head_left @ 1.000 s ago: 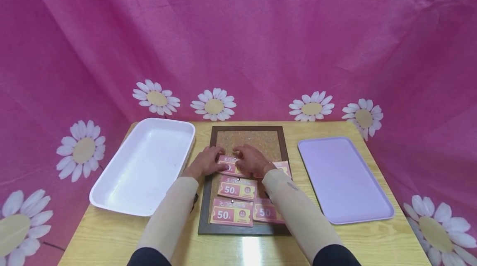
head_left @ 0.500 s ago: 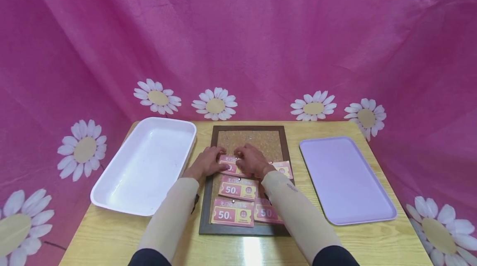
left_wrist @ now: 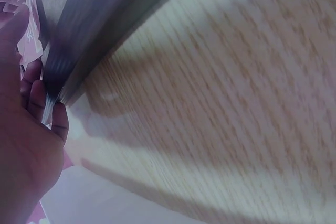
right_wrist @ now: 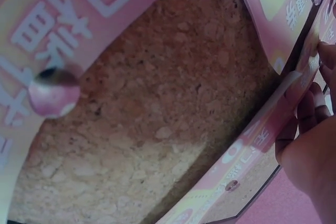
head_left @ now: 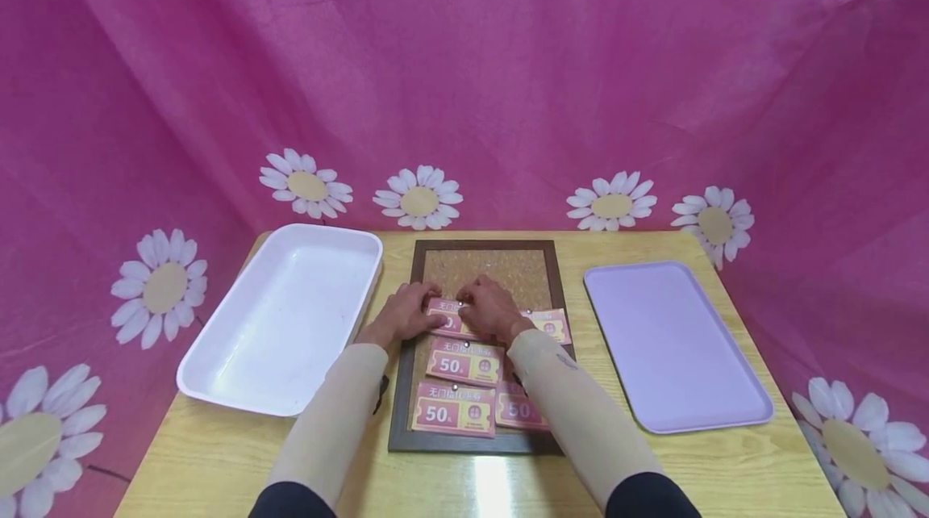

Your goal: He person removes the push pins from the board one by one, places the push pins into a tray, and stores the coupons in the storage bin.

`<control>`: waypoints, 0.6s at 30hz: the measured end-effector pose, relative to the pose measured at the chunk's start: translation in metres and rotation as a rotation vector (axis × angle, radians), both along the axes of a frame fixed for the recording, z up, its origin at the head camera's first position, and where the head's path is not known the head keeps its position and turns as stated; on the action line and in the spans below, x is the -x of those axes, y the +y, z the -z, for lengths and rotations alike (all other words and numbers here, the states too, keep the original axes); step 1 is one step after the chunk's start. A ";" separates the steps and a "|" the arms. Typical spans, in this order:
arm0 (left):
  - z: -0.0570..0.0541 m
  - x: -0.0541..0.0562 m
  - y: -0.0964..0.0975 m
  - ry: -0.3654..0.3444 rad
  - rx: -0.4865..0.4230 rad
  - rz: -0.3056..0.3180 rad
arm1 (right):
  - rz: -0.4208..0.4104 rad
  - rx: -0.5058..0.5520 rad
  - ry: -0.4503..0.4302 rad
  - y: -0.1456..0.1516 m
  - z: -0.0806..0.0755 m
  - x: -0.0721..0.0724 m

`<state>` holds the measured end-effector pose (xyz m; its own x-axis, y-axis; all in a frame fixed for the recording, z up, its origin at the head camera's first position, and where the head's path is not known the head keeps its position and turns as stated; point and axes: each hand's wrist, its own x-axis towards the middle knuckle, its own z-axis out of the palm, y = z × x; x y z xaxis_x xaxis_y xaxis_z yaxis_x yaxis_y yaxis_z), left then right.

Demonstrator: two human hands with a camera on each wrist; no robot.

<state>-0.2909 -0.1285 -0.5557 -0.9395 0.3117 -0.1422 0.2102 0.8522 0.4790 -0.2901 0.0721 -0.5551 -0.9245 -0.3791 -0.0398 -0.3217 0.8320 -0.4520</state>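
Observation:
My left hand [head_left: 405, 313] holds the left side of a pink-and-yellow coupon [head_left: 452, 327], its thumb on the printed face. That coupon lies on a dark-framed cork board [head_left: 485, 264]. From the right, my right hand [head_left: 493, 310] pinches a small thumbtack [head_left: 460, 304] at the coupon's top edge, and hides much of the coupon. Below, another tacked coupon [head_left: 464, 363] and a bottom-row coupon [head_left: 455, 409] show the number 50. In the right wrist view, a round shiny tack [right_wrist: 54, 94] fixes a nearby coupon, and the right fingertips [right_wrist: 289, 132] are at the far coupon.
A deep white tub [head_left: 290, 324] stands left of the board on the wooden table [head_left: 218, 453]. To the right lies a flat purple tray [head_left: 675, 348]. A pink curtain with daisies [head_left: 464, 82] hangs behind the table.
Both hands stay at the same coupon with hardly any movement. The head view has shifted slightly, so the table and board appear a little higher now.

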 end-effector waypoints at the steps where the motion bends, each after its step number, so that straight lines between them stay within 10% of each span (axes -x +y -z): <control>1: 0.001 0.000 -0.001 -0.001 0.003 -0.003 | 0.003 0.000 0.000 -0.001 0.000 0.000; 18: 0.000 -0.002 -0.001 0.003 -0.003 -0.007 | 0.011 -0.037 0.047 -0.004 0.006 0.007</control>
<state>-0.2888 -0.1290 -0.5562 -0.9421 0.3053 -0.1387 0.2053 0.8522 0.4813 -0.2973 0.0685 -0.5609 -0.9299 -0.3676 -0.0095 -0.3324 0.8514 -0.4057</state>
